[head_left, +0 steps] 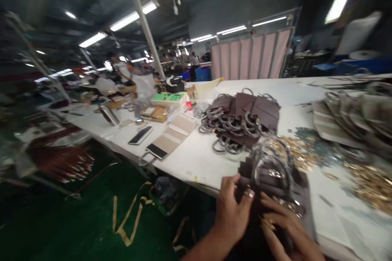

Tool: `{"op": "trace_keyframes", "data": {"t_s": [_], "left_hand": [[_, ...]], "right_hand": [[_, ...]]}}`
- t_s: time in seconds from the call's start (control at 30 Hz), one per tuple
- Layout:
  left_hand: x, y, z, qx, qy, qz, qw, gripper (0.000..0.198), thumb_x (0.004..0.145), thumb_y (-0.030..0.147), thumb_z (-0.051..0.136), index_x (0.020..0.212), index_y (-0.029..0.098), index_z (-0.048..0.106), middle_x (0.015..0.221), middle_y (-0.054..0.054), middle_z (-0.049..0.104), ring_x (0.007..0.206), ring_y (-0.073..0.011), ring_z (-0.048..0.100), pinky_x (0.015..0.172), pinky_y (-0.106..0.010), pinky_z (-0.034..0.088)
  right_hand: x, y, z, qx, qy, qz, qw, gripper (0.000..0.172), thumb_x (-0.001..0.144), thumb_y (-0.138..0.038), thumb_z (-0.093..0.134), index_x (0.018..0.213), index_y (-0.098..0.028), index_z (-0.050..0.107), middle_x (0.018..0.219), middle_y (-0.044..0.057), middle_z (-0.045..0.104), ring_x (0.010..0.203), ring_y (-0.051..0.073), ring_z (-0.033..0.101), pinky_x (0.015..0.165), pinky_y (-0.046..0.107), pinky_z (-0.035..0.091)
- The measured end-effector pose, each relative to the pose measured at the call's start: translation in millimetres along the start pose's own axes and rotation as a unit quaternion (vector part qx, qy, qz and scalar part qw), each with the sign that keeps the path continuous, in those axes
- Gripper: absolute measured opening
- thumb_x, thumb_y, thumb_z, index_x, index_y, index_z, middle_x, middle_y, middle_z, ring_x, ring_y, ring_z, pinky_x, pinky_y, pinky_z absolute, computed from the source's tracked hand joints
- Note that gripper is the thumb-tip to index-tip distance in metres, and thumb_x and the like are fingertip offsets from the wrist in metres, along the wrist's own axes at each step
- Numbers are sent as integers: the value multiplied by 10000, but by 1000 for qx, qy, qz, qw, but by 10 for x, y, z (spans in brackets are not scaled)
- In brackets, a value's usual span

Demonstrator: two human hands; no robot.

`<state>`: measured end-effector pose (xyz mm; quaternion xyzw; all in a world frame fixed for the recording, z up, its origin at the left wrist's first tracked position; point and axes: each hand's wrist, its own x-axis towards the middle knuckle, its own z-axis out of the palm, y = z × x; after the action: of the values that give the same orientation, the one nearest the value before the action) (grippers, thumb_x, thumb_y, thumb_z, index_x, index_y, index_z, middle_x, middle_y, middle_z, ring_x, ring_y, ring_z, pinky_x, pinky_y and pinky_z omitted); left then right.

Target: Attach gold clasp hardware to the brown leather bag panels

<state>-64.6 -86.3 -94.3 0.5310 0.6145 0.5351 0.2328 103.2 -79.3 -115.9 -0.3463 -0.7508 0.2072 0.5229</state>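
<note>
My left hand (231,208) is closed on the left edge of a dark brown bag panel (251,228) at the table's front edge. Its thumb rests beside a small shiny metal fitting. Over the same panel, my right hand (286,222) has its fingers bent around a small gold metal piece (268,223); motion blur softens the details. Just beyond both hands lies a stack of brown bag panels (301,183) with wrapped ring handles (272,163) and shiny metal fittings.
More brown panels with ring handles (235,118) are heaped farther back. Loose gold metal pieces (372,187) spread to the right, near a stack of pale panels (327,122). Leftward lie an opened beige panel (171,138), a phone-like dark slab (141,135) and a cardboard tray (159,113).
</note>
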Motion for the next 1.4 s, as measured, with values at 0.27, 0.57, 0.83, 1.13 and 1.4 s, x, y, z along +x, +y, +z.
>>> {"op": "trace_keyframes", "data": {"t_s": [0.27, 0.57, 0.83, 1.13, 1.4], "left_hand": [[205, 31, -59, -229, -106, -172, 952, 522, 882, 489, 713, 1261, 134, 661, 1000, -83, 760, 982, -254, 693, 922, -359, 518], [262, 138, -16, -370, -211, -219, 878, 270, 923, 366, 678, 1092, 156, 703, 1004, -69, 764, 956, -224, 683, 925, -360, 514], [425, -25, -12, -453, -298, -266, 797, 342, 903, 377, 660, 1129, 131, 736, 1061, -126, 780, 1066, -322, 710, 952, -456, 534], [497, -199, 130, -555, -364, -325, 673, 461, 858, 423, 701, 1173, 87, 735, 1133, -175, 778, 1150, -367, 695, 1064, -504, 478], [550, -123, 186, -570, -363, -343, 653, 444, 866, 403, 696, 1166, 78, 737, 1092, -175, 788, 1129, -363, 706, 1074, -508, 468]], "right_hand": [[81, 298, -526, -152, 2, 10, 988, 192, 953, -215, 657, 1138, -254, 690, 1251, 109, 709, 1217, 291, 661, 1023, 486, 554], [247, 473, -749, -139, -92, 26, 986, 207, 988, -310, 644, 1156, -280, 760, 1064, 76, 773, 983, 240, 721, 854, 401, 599], [329, 468, -720, -153, -106, 14, 982, 176, 990, -290, 655, 1129, -267, 759, 999, 66, 768, 926, 231, 696, 813, 394, 567], [413, 477, -752, -172, -139, -16, 975, 188, 985, -226, 663, 1158, -242, 734, 979, 61, 740, 891, 212, 655, 755, 369, 548], [554, 447, -823, -212, -201, -44, 955, 199, 996, -222, 644, 1182, -212, 714, 984, 69, 735, 867, 212, 649, 727, 347, 529]]}}
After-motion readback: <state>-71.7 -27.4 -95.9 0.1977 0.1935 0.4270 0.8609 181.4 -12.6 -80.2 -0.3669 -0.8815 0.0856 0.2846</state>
